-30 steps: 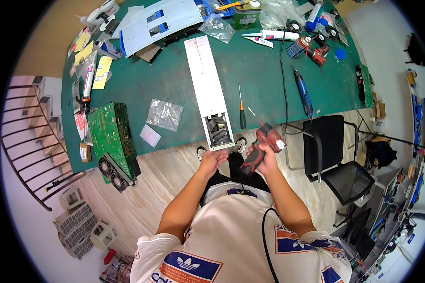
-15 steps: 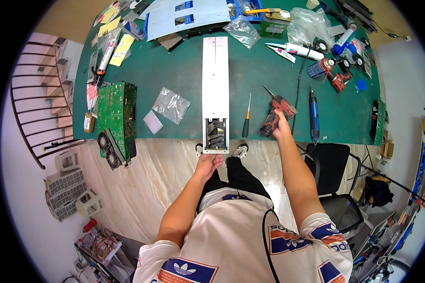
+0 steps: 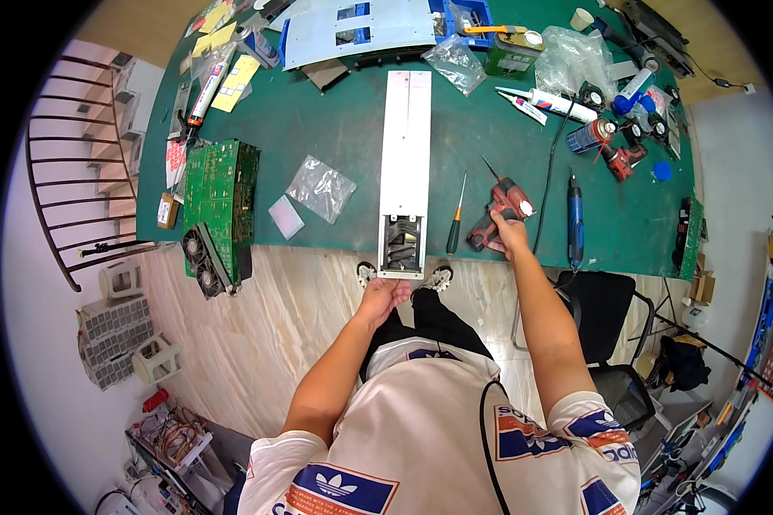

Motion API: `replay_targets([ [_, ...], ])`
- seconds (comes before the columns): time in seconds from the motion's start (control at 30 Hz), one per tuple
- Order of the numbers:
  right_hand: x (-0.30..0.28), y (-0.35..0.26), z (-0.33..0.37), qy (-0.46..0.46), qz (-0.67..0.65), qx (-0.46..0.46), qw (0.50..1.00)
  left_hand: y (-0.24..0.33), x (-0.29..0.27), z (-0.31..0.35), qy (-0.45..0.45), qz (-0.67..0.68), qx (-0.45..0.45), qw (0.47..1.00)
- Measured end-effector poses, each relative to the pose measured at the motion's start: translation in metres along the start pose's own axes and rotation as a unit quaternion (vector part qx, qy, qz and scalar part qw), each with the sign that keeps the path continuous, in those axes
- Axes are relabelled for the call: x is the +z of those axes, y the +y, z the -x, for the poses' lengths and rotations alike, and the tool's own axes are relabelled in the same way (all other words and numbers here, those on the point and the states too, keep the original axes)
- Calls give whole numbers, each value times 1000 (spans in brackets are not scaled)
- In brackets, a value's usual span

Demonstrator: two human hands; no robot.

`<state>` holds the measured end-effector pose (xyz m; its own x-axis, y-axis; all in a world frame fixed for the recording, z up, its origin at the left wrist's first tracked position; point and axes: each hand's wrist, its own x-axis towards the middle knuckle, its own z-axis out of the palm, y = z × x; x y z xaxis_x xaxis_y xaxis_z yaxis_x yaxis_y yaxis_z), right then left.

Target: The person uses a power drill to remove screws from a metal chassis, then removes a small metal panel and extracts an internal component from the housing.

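Note:
A long white metal case (image 3: 406,146) lies on the green table, its near end projecting past the front edge. Dark parts (image 3: 403,244) show through the opening at that end. Just below the end flange is my left hand (image 3: 385,300), fingers curled together; whatever they pinch is hidden. My right hand (image 3: 510,234) is closed round the handle of a red and black cordless drill (image 3: 508,197), whose thin bit points away to the far left. Between case and drill lies a screwdriver (image 3: 455,225) with a green and orange handle. A blue electric screwdriver (image 3: 575,221) lies right of the drill.
A green circuit board assembly with fans (image 3: 219,193) stands at the table's left edge. Plastic bags (image 3: 321,190), glue tubes (image 3: 563,105), a spray can (image 3: 591,136) and a second red tool (image 3: 624,160) lie about. A black chair (image 3: 605,313) stands at the right, before the table.
The view has shifted slightly, moving the table's things rightward in it. My right hand and the drill sit a little closer to the green-handled screwdriver. My left hand stays at the case's near end.

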<state>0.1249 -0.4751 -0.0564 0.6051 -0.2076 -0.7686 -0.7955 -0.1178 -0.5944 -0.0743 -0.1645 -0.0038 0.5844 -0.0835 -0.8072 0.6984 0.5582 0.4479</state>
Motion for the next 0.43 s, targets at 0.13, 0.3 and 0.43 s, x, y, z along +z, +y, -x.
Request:
replay_targets([
  [0.13, -10, 6, 37, 14, 137, -110, 984, 3, -6, 3, 2, -5, -2, 1000],
  [0.3, -93, 145, 84, 48, 205, -248, 946, 14, 3, -1, -7, -34, -19, 999],
  [0.43, -126, 309, 191, 141, 418, -64, 895, 6, -28, -14, -12, -10, -38, 999],
])
